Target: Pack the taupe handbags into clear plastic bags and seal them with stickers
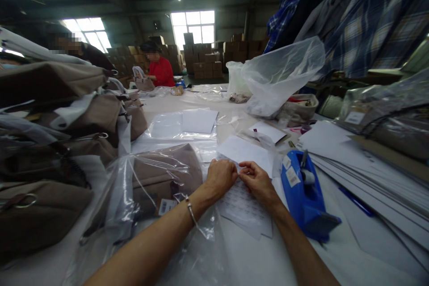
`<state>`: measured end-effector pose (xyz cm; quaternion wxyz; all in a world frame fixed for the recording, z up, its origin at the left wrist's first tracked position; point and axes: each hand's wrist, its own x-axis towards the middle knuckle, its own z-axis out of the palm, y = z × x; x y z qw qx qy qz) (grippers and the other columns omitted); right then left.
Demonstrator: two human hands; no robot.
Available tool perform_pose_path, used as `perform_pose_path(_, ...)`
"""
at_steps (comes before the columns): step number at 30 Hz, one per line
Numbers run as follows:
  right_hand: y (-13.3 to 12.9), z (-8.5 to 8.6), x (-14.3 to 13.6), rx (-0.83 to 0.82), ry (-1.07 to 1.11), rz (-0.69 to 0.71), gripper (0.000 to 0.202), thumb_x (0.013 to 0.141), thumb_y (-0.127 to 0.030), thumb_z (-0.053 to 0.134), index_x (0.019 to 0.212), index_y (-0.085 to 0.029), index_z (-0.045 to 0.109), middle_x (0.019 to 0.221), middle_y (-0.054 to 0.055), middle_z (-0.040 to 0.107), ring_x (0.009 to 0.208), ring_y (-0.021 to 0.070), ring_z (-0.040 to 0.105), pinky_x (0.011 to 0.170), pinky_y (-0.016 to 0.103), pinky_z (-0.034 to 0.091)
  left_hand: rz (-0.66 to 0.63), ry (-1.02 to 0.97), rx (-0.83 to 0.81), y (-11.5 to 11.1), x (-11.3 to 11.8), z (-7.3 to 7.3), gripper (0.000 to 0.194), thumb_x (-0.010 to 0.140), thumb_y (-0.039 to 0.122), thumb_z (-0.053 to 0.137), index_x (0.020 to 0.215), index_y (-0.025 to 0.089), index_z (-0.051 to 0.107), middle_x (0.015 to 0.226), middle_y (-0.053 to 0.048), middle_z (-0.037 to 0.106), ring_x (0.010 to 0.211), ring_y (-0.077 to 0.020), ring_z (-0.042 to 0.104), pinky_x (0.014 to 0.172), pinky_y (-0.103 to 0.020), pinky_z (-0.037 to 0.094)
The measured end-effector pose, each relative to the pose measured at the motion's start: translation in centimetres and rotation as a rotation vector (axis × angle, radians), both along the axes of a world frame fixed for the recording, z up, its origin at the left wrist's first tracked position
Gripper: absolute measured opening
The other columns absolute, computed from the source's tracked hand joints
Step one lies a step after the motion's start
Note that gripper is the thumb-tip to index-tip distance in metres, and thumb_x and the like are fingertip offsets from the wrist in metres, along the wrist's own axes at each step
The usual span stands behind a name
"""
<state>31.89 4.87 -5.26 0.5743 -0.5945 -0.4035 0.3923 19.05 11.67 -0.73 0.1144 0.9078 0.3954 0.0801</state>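
Observation:
My left hand (221,176) and my right hand (256,181) meet over a printed sheet (246,208) with rows of small marks, perhaps labels. Both hands are closed, fingertips pinched close together; whatever lies between them is too small to make out. Left of my left hand, a taupe handbag (161,174) lies inside a clear plastic bag (122,192), with a white barcode tag (166,206) showing. A blue tape dispenser (303,194) stands just right of my right hand. Another white sheet (246,149) lies beyond my fingers.
Several taupe handbags (47,210) are piled along the left. Flat clear plastic bags (164,127) with a white paper (200,120) on them lie ahead. White sheets and a blue pen (355,202) lie at right. Across the table, a person in red (161,71) handles a bag.

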Motion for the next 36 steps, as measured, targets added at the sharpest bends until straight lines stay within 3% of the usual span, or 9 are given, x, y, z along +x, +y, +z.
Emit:
perform_pose_path(10, -0.1, 0.0, 0.2, -0.033, -0.012, -0.037, 0.04, 0.066, -0.04, 0.069, 0.099, -0.018, 0.06, 0.074, -0.004, 0.061, 0.036, 0.0059, 0.046, 0.034, 0.02, 0.032, 0.004, -0.013, -0.047, 0.4, 0.0, 0.0, 0.023, 0.085, 0.021, 0.054, 0.088, 0.022, 0.077, 0.088, -0.006, 0.075, 0.087, -0.0234, 0.069, 0.094, -0.042, 0.046)
perform_pose_path(13, -0.1, 0.2, 0.3, -0.038, -0.009, -0.061, 0.039, 0.067, -0.041, 0.067, 0.097, -0.018, 0.06, 0.077, -0.004, 0.06, 0.036, 0.0056, 0.046, 0.034, 0.02, 0.032, -0.025, -0.055, -0.019, 1.0, -0.5, 0.2, 0.023, 0.085, 0.023, 0.057, 0.101, 0.025, 0.074, 0.108, -0.005, 0.071, 0.104, -0.0237, 0.063, 0.097, -0.039, 0.044)
perform_pose_path(16, -0.2, 0.6, 0.4, -0.031, -0.014, -0.071, 0.039, 0.068, -0.042, 0.065, 0.098, -0.018, 0.059, 0.079, -0.004, 0.058, 0.037, 0.0055, 0.047, 0.033, 0.02, 0.031, -0.118, -0.068, 0.029, 2.0, -0.7, 0.3, 0.04, 0.084, 0.022, 0.059, 0.123, 0.027, 0.064, 0.13, -0.006, 0.062, 0.123, -0.0252, 0.053, 0.106, -0.041, 0.038)
perform_pose_path(20, -0.4, 0.9, 0.6, -0.02, -0.03, -0.074, 0.038, 0.068, -0.042, 0.065, 0.097, -0.018, 0.059, 0.082, -0.004, 0.056, 0.038, 0.0053, 0.047, 0.034, 0.021, 0.034, -0.284, 0.083, -0.085, 3.5, -0.2, 1.0, 0.036, 0.079, 0.023, 0.064, 0.115, 0.025, 0.069, 0.108, -0.005, 0.072, 0.11, -0.0264, 0.062, 0.108, -0.043, 0.035)
perform_pose_path(25, -0.6, 0.7, 1.0, -0.035, -0.054, -0.064, 0.038, 0.071, -0.042, 0.065, 0.1, -0.019, 0.059, 0.087, -0.002, 0.058, 0.041, 0.0062, 0.05, 0.036, 0.021, 0.035, -0.361, 0.118, -0.19, 4.8, 0.2, 1.9, 0.027, 0.076, 0.022, 0.064, 0.102, 0.027, 0.072, 0.09, 0.001, 0.075, 0.087, -0.0193, 0.068, 0.084, -0.027, 0.047)
perform_pose_path(28, -0.4, 0.6, 1.1, -0.056, -0.053, -0.066, 0.039, 0.071, -0.043, 0.065, 0.101, -0.019, 0.058, 0.086, -0.001, 0.06, 0.04, 0.0066, 0.05, 0.036, 0.021, 0.034, -0.394, 0.1, -0.254, 5.2, 0.1, 1.7, 0.027, 0.075, 0.026, 0.068, 0.102, 0.027, 0.072, 0.089, 0.002, 0.075, 0.083, -0.0175, 0.067, 0.079, -0.025, 0.046)
perform_pose_path(32, -0.2, 0.6, 1.0, -0.084, -0.042, -0.082, 0.035, 0.07, -0.045, 0.065, 0.093, -0.021, 0.055, 0.078, -0.003, 0.061, 0.036, 0.0064, 0.045, 0.034, 0.02, 0.029, -0.421, -0.003, -0.248, 5.0, -0.1, 0.9, 0.032, 0.073, 0.026, 0.072, 0.105, 0.024, 0.072, 0.095, 0.0, 0.075, 0.091, -0.0202, 0.066, 0.09, -0.03, 0.044)
perform_pose_path(36, -0.7, 0.6, 0.7, -0.06, -0.201, -0.115, 0.023, 0.079, -0.042, 0.062, 0.088, -0.022, 0.057, 0.055, -0.007, 0.053, 0.038, 0.0101, 0.045, 0.037, 0.021, 0.032, -0.381, -0.063, -0.252, 4.7, -0.2, 0.6, 0.027, 0.074, 0.021, 0.069, 0.101, 0.022, 0.073, 0.092, 0.0, 0.074, 0.087, -0.0188, 0.064, 0.086, -0.028, 0.044)
